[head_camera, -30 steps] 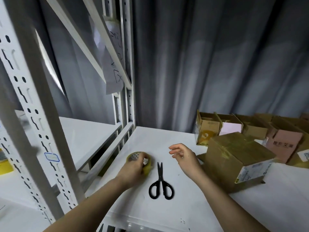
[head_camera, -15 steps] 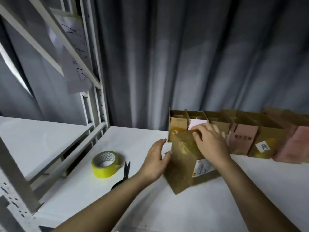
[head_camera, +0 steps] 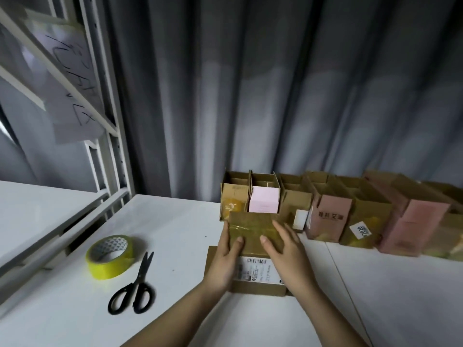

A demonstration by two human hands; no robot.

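A brown cardboard box (head_camera: 251, 232), taped over its top and with a white shipping label on its near side, stands on the white table (head_camera: 180, 229) in front of me. My left hand (head_camera: 225, 256) lies flat against its left side, thumb on the top face. My right hand (head_camera: 288, 249) lies flat on the top and right side, fingers straight. To the left of the box a roll of yellow tape (head_camera: 110, 256) lies flat, with black-handled scissors (head_camera: 136, 288) lying shut beside it.
A row of several open brown and pink cartons (head_camera: 325, 211) stands behind the box along a grey curtain (head_camera: 275, 96). A white metal shelf frame (head_camera: 110, 136) with a hanging paper sheet (head_camera: 72, 96) rises at the left, with a lower white shelf beside it.
My left hand let go of the tape roll and both hands went to the box. The box was turned and set upright in front of me, label side near.
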